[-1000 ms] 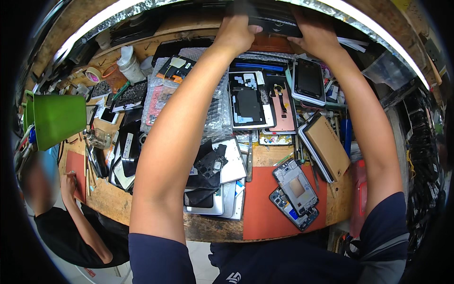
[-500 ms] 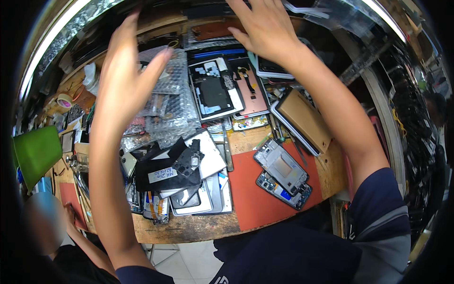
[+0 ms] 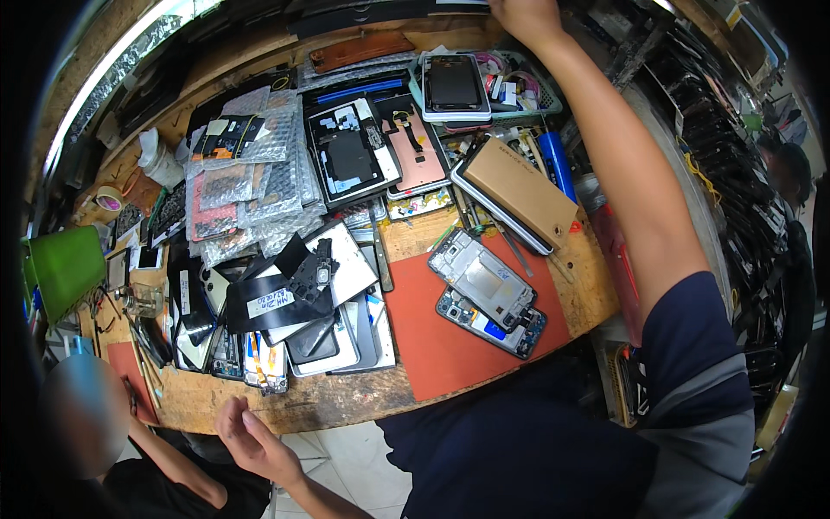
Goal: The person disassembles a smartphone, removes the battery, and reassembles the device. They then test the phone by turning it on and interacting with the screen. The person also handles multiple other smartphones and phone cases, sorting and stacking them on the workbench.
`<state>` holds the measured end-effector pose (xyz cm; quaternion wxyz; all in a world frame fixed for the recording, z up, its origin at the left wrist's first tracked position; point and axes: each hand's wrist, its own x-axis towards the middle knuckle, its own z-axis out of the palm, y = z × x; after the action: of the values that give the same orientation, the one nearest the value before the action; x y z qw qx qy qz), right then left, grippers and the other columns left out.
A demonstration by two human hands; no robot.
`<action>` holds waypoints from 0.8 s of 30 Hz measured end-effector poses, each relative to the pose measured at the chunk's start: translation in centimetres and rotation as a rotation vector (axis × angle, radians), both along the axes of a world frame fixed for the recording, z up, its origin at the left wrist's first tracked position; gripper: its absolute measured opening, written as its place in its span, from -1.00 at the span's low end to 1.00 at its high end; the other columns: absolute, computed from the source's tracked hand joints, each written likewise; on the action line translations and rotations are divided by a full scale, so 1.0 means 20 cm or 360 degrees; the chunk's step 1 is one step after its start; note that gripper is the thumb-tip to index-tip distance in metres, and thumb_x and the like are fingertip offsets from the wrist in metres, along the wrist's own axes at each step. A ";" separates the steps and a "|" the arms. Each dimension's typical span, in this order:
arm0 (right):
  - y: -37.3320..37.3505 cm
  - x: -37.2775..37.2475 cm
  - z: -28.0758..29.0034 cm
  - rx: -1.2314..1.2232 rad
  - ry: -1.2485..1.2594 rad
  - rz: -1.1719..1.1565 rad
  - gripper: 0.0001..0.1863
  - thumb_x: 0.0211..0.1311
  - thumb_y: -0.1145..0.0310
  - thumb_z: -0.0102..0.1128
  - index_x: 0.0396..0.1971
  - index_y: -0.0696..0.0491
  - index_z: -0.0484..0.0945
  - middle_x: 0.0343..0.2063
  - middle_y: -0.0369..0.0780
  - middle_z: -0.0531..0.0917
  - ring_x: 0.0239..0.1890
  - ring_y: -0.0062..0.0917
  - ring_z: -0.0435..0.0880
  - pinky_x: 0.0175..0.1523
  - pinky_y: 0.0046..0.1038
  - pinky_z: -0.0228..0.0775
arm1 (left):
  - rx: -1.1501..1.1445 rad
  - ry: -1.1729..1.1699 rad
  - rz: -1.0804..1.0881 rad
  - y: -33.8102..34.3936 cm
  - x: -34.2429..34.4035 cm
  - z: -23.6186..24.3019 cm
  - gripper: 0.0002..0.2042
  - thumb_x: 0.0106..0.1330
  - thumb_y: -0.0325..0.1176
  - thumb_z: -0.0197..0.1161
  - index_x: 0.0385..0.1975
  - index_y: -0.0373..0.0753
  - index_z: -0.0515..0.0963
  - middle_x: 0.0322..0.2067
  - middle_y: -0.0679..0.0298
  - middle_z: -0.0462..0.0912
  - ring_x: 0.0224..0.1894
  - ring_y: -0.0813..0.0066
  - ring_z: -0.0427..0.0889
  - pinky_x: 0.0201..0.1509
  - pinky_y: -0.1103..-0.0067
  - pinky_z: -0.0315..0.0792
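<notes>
My left hand (image 3: 257, 442) hangs in front of the bench's near edge, fingers loosely bent and the thumb apart, holding nothing. At the top edge, my right hand (image 3: 529, 16) is raised toward the shelf behind the bench; its fingers are cut off by the frame. Between my arms, a grey phone frame (image 3: 486, 275) lies across an opened phone (image 3: 519, 333) with its circuit board bared, both on a red mat (image 3: 424, 355). A pile of phone and tablet parts, with a black labelled sheet (image 3: 251, 304) on top, lies left of the mat.
Bubble-wrapped parts (image 3: 259, 186) are heaped at the back left. Tablet shells (image 3: 350, 151), a brown box (image 3: 516, 192) and a green basket (image 3: 545, 99) stand behind the mat. A co-worker's forearm (image 3: 177, 458) is at the lower left, near a green bin (image 3: 65, 268). Packed racks line the right.
My left hand has come down from above the bubble wrap to the bench's near edge. The right hand has gone up and right, partly out of view. The view has shifted slightly.
</notes>
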<state>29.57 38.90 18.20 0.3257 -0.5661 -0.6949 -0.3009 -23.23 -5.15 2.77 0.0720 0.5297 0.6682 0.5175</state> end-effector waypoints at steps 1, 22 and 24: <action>0.06 0.00 -0.01 0.0090 -0.0046 0.0031 -0.66 0.43 0.13 0.29 0.04 0.01 0.73 -0.03 0.07 0.77 0.08 -0.04 0.75 0.18 0.01 0.57 | 0.0043 -0.0027 0.0060 -0.04 0.02 -0.05 -0.75 0.54 -0.62 0.11 0.14 -0.50 0.53 0.07 0.04 0.55 0.11 0.26 0.60 0.30 0.38 0.49; 0.06 0.13 -0.17 0.0134 0.0915 0.0141 -0.68 0.24 0.21 0.50 -0.18 0.15 0.72 -0.20 0.12 0.77 -0.08 0.06 0.77 0.09 -0.07 0.62 | 0.0481 0.0061 0.0507 0.00 -0.03 -0.53 -0.85 0.53 -0.62 0.06 -0.12 -0.49 0.59 -0.08 0.11 0.60 0.03 0.25 0.57 0.27 0.37 0.45; 0.09 0.14 -0.13 0.0057 0.0901 0.0122 -0.62 0.23 0.15 0.53 -0.16 0.16 0.73 -0.20 0.12 0.79 -0.07 0.06 0.78 0.11 -0.11 0.62 | 0.0481 0.0067 0.0489 0.00 -0.03 -0.53 -0.85 0.52 -0.62 0.06 -0.12 -0.49 0.59 -0.08 0.10 0.60 0.03 0.25 0.57 0.27 0.37 0.45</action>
<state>32.34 40.69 15.67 0.5279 -0.5952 -0.5916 -0.1305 -23.86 -5.16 -7.91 -0.1019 0.4371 0.6571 0.6056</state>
